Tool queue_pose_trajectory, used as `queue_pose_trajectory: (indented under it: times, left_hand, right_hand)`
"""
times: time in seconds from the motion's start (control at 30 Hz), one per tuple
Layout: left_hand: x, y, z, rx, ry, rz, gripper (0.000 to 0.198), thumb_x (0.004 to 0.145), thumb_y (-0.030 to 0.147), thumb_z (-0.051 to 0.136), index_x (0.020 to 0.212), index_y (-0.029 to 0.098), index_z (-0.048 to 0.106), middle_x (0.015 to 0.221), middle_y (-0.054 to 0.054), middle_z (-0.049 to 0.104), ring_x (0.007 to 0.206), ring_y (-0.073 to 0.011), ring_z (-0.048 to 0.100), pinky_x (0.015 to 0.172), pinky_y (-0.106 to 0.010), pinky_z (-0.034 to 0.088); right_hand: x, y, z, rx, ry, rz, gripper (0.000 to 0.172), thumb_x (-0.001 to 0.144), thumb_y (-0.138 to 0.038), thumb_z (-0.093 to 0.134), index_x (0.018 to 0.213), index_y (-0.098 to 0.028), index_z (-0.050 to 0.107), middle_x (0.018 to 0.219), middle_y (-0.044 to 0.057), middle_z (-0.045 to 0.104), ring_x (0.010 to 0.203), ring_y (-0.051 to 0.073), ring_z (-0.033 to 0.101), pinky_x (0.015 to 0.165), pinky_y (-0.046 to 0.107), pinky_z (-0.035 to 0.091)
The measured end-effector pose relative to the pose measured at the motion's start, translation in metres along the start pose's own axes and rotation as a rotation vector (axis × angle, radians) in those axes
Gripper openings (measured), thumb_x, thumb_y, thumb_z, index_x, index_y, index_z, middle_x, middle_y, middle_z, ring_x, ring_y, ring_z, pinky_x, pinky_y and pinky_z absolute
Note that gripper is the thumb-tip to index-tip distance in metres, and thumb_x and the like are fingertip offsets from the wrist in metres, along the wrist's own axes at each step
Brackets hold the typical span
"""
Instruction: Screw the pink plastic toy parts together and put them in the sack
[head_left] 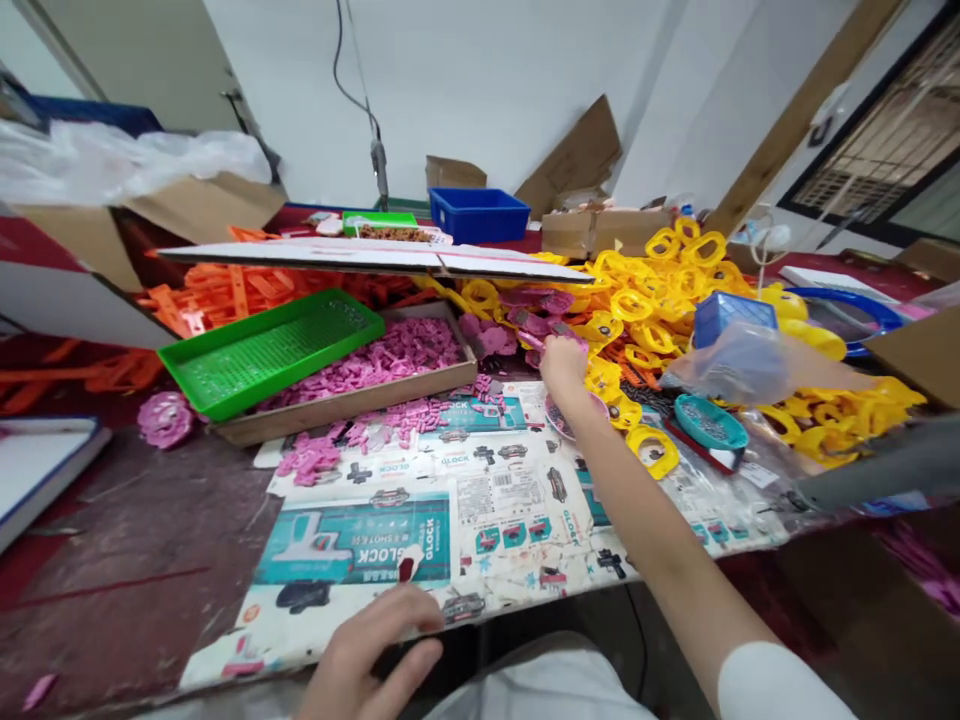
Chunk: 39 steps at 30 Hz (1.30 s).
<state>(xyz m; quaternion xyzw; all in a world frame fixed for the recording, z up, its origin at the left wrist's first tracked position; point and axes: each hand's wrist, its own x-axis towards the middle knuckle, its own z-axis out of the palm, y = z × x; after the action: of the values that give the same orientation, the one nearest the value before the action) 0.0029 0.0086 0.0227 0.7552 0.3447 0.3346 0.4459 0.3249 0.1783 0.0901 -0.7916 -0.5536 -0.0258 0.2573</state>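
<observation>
My right hand is stretched far out over the table and is closed on a pink plastic part at the edge of a heap of pink parts. My left hand rests at the table's near edge on the printed cardboard sheet. Its thumb and fingers pinch a small red-and-white piece. Small pink pieces fill a shallow cardboard tray, and more of them lie spilled on the sheet.
A green mesh tray leans on the cardboard tray. Yellow ring-shaped parts are piled at right, orange parts at left. A teal dish, a small blue basket and a plastic bag sit by the yellow pile. A blue crate stands behind.
</observation>
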Motion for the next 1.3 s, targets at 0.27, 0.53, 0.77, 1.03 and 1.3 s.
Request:
queue_pose_trajectory:
  times: [0.27, 0.53, 0.77, 1.03, 1.3]
  left_hand:
    - [0.051, -0.014, 0.025, -1.188, 0.159, -0.565, 0.053, 0.073, 0.062, 0.063, 0.104, 0.019, 0.058, 0.092, -0.01, 0.069, 0.072, -0.0201, 0.068, 0.063, -0.031, 0.056]
    - [0.056, -0.012, 0.036, -0.869, 0.523, -0.51, 0.049, 0.064, 0.053, 0.074, 0.094, 0.016, 0.063, 0.071, -0.002, 0.067, 0.058, -0.0138, 0.062, 0.053, -0.023, 0.051]
    - [0.05, -0.022, 0.027, -0.536, 0.624, -0.44, 0.037, 0.071, 0.045, 0.07, 0.092, 0.015, 0.072, 0.092, -0.007, 0.073, 0.088, -0.0214, 0.066, 0.081, -0.031, 0.052]
    - [0.049, -0.012, 0.023, -0.283, 0.631, -0.37, 0.027, 0.075, 0.036, 0.061, 0.089, 0.017, 0.074, 0.092, -0.006, 0.075, 0.088, -0.0244, 0.069, 0.082, -0.035, 0.054]
    - [0.041, -0.016, 0.022, -0.165, 0.606, -0.349, 0.029, 0.079, 0.037, 0.058, 0.092, 0.018, 0.074, 0.091, -0.006, 0.075, 0.081, -0.0226, 0.07, 0.075, -0.032, 0.055]
  right_hand:
    - [-0.122, -0.053, -0.002, 0.329, -0.521, -0.823, 0.018, 0.077, -0.01, 0.061, 0.087, -0.023, 0.068, 0.112, -0.001, 0.066, 0.11, 0.012, 0.057, 0.097, 0.025, 0.045]
    - [-0.057, -0.052, 0.057, 0.064, -0.486, -0.394, 0.019, 0.089, -0.015, 0.051, 0.105, -0.011, 0.06, 0.114, 0.011, 0.06, 0.109, 0.022, 0.056, 0.097, 0.046, 0.044]
    - [-0.085, -0.08, 0.037, 0.343, -0.708, -0.393, 0.016, 0.081, -0.012, 0.06, 0.096, -0.012, 0.064, 0.088, 0.004, 0.068, 0.081, 0.013, 0.065, 0.078, 0.03, 0.054]
    - [-0.122, -0.094, 0.002, 0.752, -0.836, -0.512, 0.017, 0.071, -0.005, 0.059, 0.085, -0.013, 0.063, 0.078, 0.002, 0.066, 0.07, 0.01, 0.064, 0.071, 0.024, 0.055]
    - [-0.128, -0.097, 0.001, 0.764, -0.844, -0.604, 0.016, 0.07, -0.002, 0.055, 0.079, -0.015, 0.058, 0.076, -0.001, 0.062, 0.068, 0.009, 0.059, 0.068, 0.023, 0.051]
